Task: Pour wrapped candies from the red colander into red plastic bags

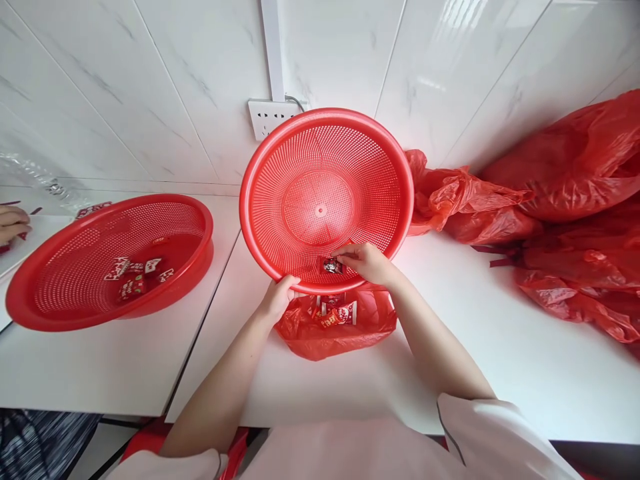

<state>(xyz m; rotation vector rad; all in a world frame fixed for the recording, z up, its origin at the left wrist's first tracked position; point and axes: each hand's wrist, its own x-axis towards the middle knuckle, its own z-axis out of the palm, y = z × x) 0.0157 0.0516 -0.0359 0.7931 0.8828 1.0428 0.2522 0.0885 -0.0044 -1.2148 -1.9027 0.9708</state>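
Observation:
A red perforated plastic basket (320, 160) is tilted toward me, with its bare inside showing. My left hand (280, 299) grips its near rim, thumb over the edge. My right hand (371, 263) reaches inside near the lower wall, fingertips pinched on a small dark red packet (332, 265) with white print. Directly below the rim, an open red plastic bag (320, 343) lies on the white table. Several small packets (341, 313) with red, white and yellow print show in the bag's mouth, partly covered by the basket's rim.
A second red basket (170, 220) on the left table holds a few packets (133, 285). Another person's hand (13, 223) is at the far left. Full red bags (565, 173) crowd the right side. Behind stands a tiled wall with a power socket (270, 117).

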